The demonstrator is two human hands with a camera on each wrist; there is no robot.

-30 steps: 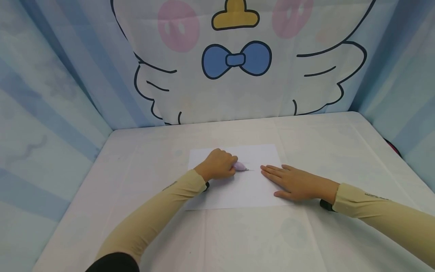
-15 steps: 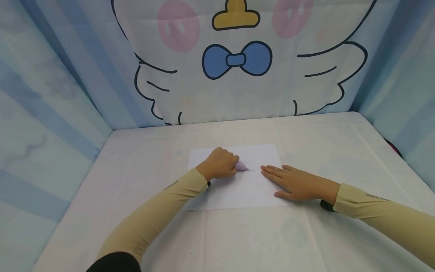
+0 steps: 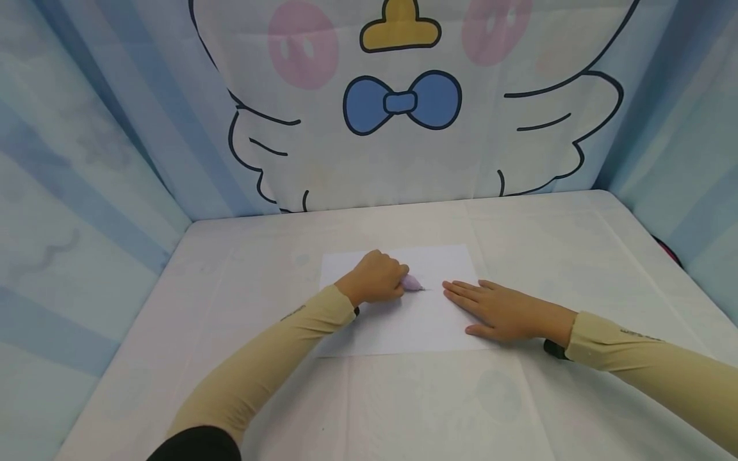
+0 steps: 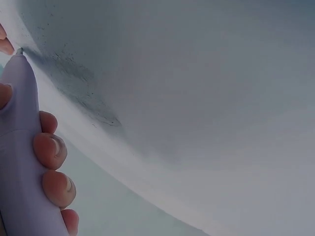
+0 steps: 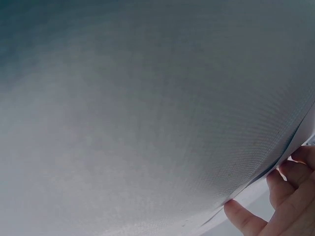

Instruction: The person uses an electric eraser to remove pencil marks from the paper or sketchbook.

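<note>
My left hand (image 3: 376,276) grips a lilac electric eraser (image 3: 412,283), its narrow tip pointing right at the sheet of white paper (image 3: 398,330). In the left wrist view, several fingers curl round the body of the eraser (image 4: 22,162), and the thumb lies on its near side. Beside the tip runs a grey smudge (image 4: 74,78) with small dark crumbs. My right hand (image 3: 501,312) lies flat on the right part of the paper, fingers straight and pointing toward the eraser. Its fingertips press at the sheet in the right wrist view.
A white cloth covers the table (image 3: 259,256) around the sheet. Behind it hangs a printed curtain with a blue bow (image 3: 401,102), and pale blue curtains (image 3: 69,211) close off both sides. Both wrists carry a dark band.
My left hand has shifted slightly to the right with the electric eraser, its tip staying close to the paper. The right hand has kept its place.
</note>
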